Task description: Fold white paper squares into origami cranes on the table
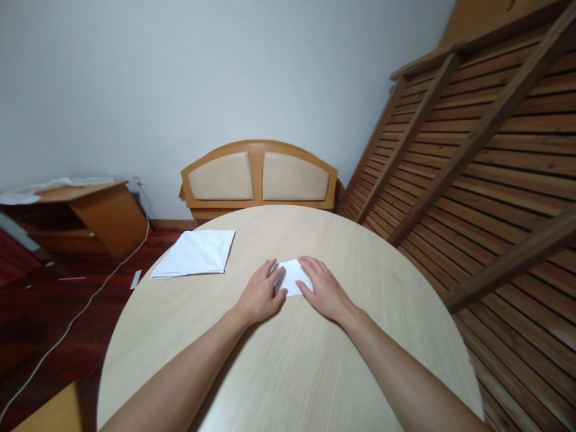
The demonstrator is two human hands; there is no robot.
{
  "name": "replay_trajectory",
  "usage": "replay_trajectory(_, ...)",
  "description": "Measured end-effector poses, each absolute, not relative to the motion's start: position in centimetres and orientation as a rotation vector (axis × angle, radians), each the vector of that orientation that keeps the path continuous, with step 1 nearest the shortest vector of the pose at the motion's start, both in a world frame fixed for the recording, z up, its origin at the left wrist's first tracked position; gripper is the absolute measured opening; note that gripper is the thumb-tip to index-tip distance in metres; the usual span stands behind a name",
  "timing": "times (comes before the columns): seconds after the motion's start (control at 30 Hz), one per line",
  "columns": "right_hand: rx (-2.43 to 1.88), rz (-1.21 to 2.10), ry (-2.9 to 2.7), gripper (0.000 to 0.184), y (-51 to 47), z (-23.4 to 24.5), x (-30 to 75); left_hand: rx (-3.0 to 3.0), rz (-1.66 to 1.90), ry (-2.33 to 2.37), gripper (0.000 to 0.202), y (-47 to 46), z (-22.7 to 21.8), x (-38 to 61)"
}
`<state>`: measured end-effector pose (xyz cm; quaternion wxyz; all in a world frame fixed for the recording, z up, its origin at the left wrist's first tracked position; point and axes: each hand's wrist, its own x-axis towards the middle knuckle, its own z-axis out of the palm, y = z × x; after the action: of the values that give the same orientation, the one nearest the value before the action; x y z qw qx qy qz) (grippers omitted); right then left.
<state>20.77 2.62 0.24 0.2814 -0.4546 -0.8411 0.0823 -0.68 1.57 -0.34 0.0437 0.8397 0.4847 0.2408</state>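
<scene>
A small white piece of paper (291, 277), apparently folded, lies flat near the middle of the round wooden table (279, 372). My left hand (263, 291) rests at its left edge, fingers apart, with the thumb and fingertips touching it. Over the right edge lies my right hand (324, 287), its fingers stretched forward and the thumb on the paper. Both palms face down, and they cover the paper's two sides. Beyond my left hand, a stack of larger white paper sheets (195, 253) with crease marks sits by the table's left rim.
A wooden headboard (257, 174) with cream panels stands against the wall behind the table. Slatted wooden frames (495, 150) lean along the right side. At left are a low wooden cabinet (105, 216) and a white cable (96, 294) across the dark red floor.
</scene>
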Motion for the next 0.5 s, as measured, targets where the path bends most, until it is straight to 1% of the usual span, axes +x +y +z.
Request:
replay_trajectory(0.03, -1.173, 0.237, -2.327, 0.056, 2.3, 0.3, 20.3, 2.576, 0.679, 1.459, 0.055, 1.5, -0.4, -0.6)
replay_trajectory(0.13, -1.164, 0.372, -2.519, 0.061, 1.6, 0.2, 19.3, 2.586, 0.493, 1.395, 0.061, 1.4, -0.4, -0.5)
replay_trajectory(0.27, -1.443, 0.444, -2.541, 0.071, 2.2, -0.3, 20.1, 2.570, 0.329, 1.453, 0.062, 1.2, -0.2, -0.4)
replay_trajectory(0.4, -1.715, 0.341, -2.398, 0.070, 3.0, -0.5, 21.7, 2.561, 0.262, 1.551, 0.063, 0.9, 0.1, -0.2)
replay_trajectory(0.5, -1.624, 0.168, -2.341, 0.065, 2.8, -0.1, 21.3, 2.559, 0.247, 1.559, 0.063, 0.8, 0.3, -0.1)
